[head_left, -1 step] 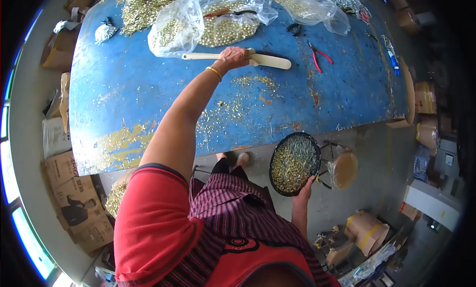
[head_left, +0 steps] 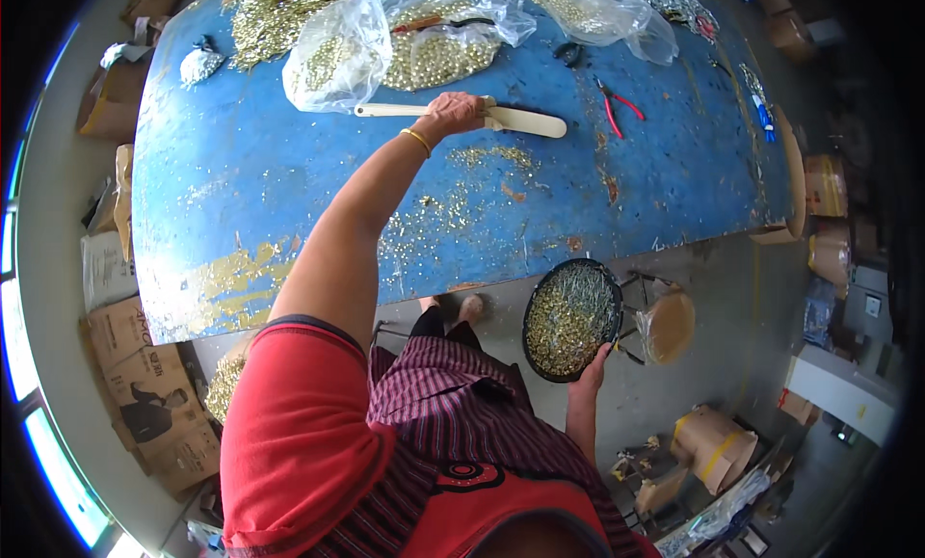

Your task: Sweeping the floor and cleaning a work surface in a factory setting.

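**Ana:** Pale wood is what the left hand [head_left: 453,112] is clamped on: a long flat wooden paddle [head_left: 462,114] lying on the worn blue table [head_left: 289,172]. Its long axis runs from nine o'clock to three o'clock, and the hand grips it near the middle, fingers curled over the top.

**Ben:** And the right hand?

**Ana:** The right hand [head_left: 590,373] is down at about five o'clock, off the table edge, gripping the rim of a round black pan of small brass-coloured pieces [head_left: 570,319]. So the left is the nearer hand to the loose scatter of gold bits [head_left: 491,156], which lies just at six o'clock from the paddle.

**Ben:** What can't you make out?

**Ana:** The fist covers the paddle's middle. The clear plastic bags of gold beads [head_left: 405,47] at twelve o'clock overlap, so their edges blur. The right palm is hidden behind the pan, and the pieces are too small to identify.
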Demonstrator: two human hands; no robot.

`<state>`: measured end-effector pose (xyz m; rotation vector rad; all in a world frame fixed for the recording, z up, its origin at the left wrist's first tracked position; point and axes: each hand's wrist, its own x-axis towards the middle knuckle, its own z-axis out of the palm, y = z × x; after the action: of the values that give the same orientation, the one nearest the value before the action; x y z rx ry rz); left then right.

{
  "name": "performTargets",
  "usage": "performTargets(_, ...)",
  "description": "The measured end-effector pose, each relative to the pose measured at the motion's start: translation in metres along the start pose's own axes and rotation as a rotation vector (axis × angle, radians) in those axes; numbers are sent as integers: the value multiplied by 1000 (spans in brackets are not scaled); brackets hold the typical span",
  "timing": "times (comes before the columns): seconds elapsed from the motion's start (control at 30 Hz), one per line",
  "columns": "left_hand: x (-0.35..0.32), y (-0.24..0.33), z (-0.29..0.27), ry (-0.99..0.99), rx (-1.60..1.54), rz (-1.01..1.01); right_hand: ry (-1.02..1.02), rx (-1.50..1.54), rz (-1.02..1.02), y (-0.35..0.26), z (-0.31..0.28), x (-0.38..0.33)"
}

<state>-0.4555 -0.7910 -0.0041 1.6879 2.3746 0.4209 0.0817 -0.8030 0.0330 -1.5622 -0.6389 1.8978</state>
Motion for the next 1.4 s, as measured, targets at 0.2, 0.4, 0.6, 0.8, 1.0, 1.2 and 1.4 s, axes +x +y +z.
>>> performTargets(0.2,-67,24,-7,-476,-49,118,175,-3,-16,7,-18,-12)
performTargets(0.4,-166,17,-18,-304,-88,255,106,-51,-10,25,-47,-4)
performTargets(0.6,-192,-12,-50,213,-178,-312,99,-270,60,61,-84,21)
performTargets(0.8,-237,-44,-24,179,-147,-753,62,-654,48,91,-71,87)
performTargets(1.0,-251,84,20,70,-315,-529,-143,-898,11,112,-3,128)
performTargets(1.2,-280,165,38,-86,-382,-455,-242,-864,42,111,39,140)
performTargets(1.4,-312,216,18,111,-360,-493,-293,-783,-63,96,49,130)
